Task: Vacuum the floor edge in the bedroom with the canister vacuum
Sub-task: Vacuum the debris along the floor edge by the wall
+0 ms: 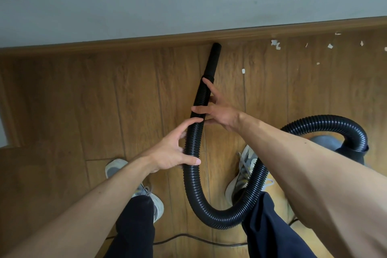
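White paper scraps (pixel 275 44) dot the floor (pixel 83 100) right of the nozzle (pixel 213 58), whose tip meets the baseboard (pixel 125 43) — the canister (pixel 323 140) sits far right. The left hand (pixel 171 151) and the right hand (pixel 219 113) both curl loosely round the black hose (pixel 219 219).

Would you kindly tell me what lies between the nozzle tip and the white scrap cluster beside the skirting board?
Nothing: between nozzle and scrap cluster the head view shows bare wooden floor.

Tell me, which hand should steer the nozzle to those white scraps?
Right. The right hand grips the hose nearest the nozzle, and the scraps lie to its right along the baseboard. The left hand holds farther back.
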The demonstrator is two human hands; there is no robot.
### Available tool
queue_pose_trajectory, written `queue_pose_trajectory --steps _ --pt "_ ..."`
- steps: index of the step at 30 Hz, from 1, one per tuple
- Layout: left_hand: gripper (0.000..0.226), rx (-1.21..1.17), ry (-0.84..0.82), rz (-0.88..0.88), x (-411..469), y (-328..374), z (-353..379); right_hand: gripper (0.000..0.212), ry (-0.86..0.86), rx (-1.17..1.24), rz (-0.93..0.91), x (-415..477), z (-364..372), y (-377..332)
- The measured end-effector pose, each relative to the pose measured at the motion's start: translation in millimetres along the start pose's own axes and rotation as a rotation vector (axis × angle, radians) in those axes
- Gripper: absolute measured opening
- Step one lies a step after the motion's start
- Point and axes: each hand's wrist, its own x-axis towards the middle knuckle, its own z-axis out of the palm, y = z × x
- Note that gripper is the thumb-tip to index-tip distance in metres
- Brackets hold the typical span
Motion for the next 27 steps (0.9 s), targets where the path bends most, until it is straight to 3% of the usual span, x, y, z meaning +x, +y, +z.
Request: queue_pose_trajectory --steps 13,27 --pt "0.101 0.076 -0.099 -0.083 4 -2 20 0.097 0.106 0.174 0.008 -29 -12 43" --pt "0.1 0.098 -0.095 -0.15 5 -12 35 0.096 0.122 0.25 0.001 -41 -14 69"
